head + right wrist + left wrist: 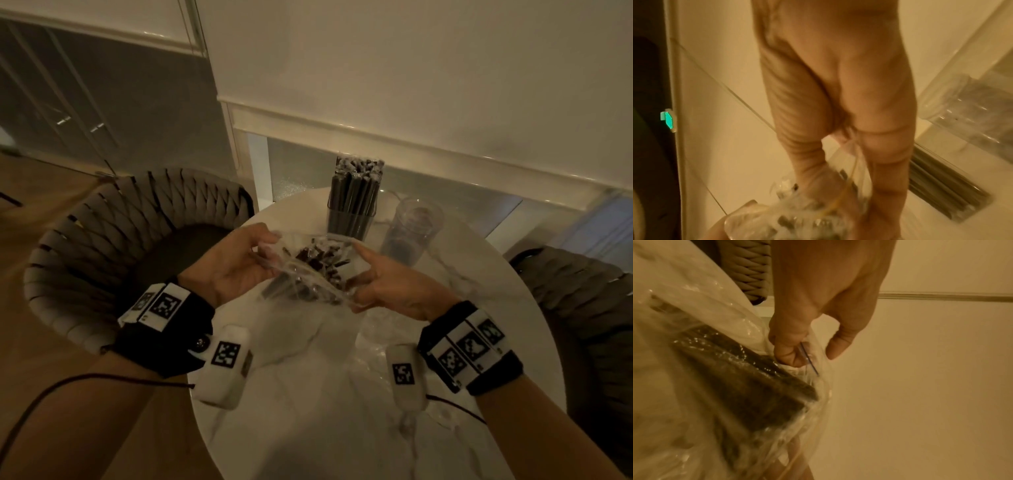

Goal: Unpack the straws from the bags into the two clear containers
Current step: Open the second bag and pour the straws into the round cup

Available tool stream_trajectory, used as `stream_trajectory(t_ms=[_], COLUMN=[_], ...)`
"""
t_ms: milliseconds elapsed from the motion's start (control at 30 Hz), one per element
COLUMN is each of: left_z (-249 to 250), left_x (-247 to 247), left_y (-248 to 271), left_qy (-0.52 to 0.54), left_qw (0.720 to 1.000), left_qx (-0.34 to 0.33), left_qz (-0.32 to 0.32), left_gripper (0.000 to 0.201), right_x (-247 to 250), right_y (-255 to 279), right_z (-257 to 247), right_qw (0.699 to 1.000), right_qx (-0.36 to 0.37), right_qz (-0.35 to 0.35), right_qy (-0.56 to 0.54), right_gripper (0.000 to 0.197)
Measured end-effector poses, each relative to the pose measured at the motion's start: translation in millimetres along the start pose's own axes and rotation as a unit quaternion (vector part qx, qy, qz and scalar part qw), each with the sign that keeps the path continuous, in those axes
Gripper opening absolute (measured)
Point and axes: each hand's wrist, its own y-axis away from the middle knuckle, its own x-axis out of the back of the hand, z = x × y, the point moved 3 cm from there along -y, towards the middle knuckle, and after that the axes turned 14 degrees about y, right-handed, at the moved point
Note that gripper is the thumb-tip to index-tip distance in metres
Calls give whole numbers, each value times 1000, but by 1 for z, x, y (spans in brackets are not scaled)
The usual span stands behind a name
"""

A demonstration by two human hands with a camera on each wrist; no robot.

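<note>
A clear plastic bag (301, 274) of dark wrapped straws (313, 260) hangs above the round marble table (308, 411). My left hand (239, 260) pinches the left side of its mouth; the left wrist view shows thumb and fingers of that left hand (795, 352) curled on the bag (735, 378) edge. My right hand (387, 284) pinches the right side, index finger stretched along the rim. The bag's mouth is pulled apart between them. Behind stands a square clear container (352, 209) packed with grey straws. To its right stands a round clear container (412, 226), holding little that I can make out.
A woven chair (113, 240) sits at the table's left edge and another chair (589, 308) at the right. Crumpled clear plastic (380, 339) lies on the table near my right wrist. A white wall with a ledge rises behind the containers.
</note>
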Motion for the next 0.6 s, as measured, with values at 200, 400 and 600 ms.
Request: stream_trajectory(t_ms=[200,400,600], left_z=[-16,-30,-43], left_x=[14,23,7], left_y=[-2,-11,-18], left_qy=[-637,-557,-274], left_qw=[760,830,959], left_qx=[-124,-39,-9], left_qz=[28,-9,-72], left_gripper=[96,108,106], right_x=[7,8,2], right_y=[-20,-43,-45], right_z=[12,27,35], right_qw=[992,983,981], right_qx=[-37,-77,-82], right_qz=[116,159,165], right_qy=[16,46,52], right_gripper=[83,67,67])
